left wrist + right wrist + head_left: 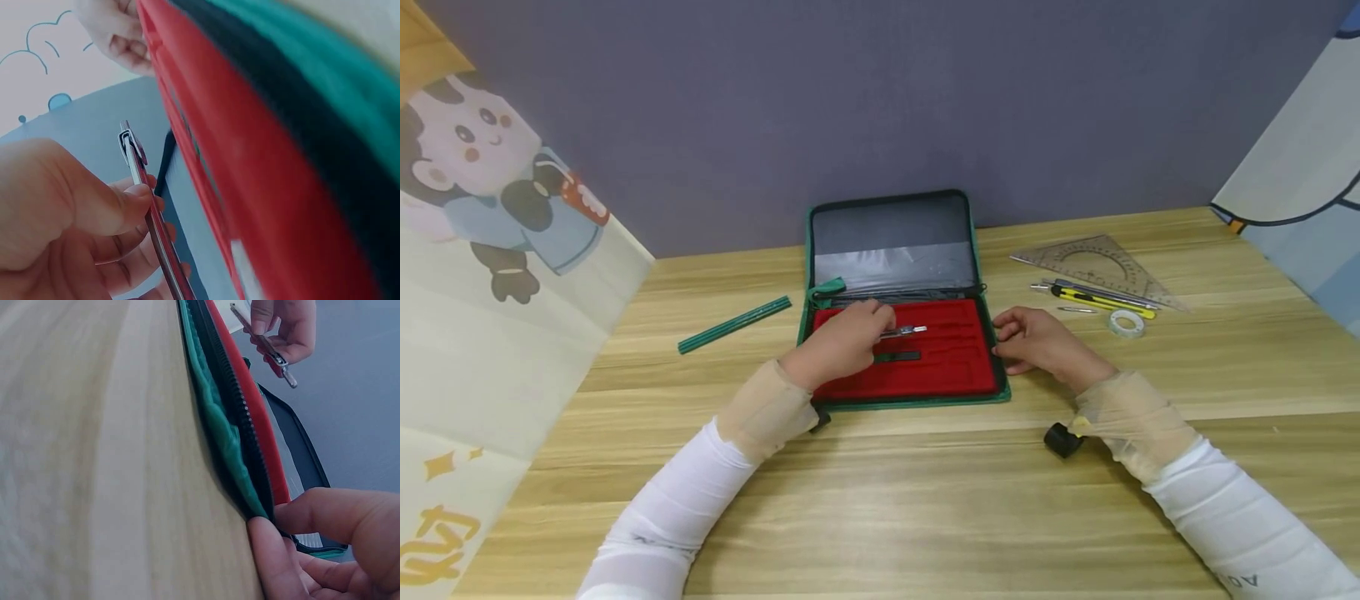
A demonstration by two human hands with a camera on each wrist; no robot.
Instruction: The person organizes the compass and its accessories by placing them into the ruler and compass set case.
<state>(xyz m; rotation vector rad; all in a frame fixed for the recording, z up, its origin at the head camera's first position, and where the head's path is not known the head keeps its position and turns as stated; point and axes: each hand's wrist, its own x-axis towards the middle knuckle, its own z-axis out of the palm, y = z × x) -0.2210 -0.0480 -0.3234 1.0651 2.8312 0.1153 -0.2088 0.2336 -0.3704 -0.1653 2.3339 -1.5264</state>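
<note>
A zippered green case (917, 406) lies unfolded on the table, with a moulded red insert (955, 382) in its near half. Over that insert my left hand (841, 343) pinches a slim silver drawing compass (164, 250) between thumb and fingers. The compass head (281, 361) points out past the fingertips, held above the red surface. A small dark strip (898, 356) sits in a slot of the insert, partly covered by the left hand. At the case's right side, my right hand (1036, 342) grips the zipped edge, thumb and fingers on either side.
Green pencils (735, 325) lie left of the case. To the right are a clear set square (1105, 250), a yellow cutter (1101, 302), a small silver pointed piece (1077, 310) and a white tape roll (1126, 323). A grey partition (880, 100) stands behind.
</note>
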